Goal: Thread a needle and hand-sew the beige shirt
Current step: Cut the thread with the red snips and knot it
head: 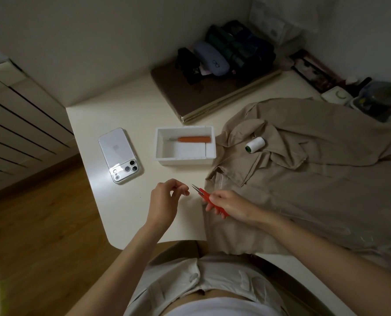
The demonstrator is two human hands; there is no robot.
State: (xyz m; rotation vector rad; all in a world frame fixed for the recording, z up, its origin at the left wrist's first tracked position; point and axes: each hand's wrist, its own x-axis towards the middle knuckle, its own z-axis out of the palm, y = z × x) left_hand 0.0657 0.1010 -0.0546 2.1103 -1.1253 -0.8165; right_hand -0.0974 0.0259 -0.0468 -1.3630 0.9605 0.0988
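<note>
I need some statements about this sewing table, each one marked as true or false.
1. The right hand holds red snips. True.
2. The thread spool lies inside the white box. False: it lies on the beige shirt, outside the box.
3. The phone lies with its back up on the table. True.
4. The white box has nothing in it. False: an orange tool lies in it.
</note>
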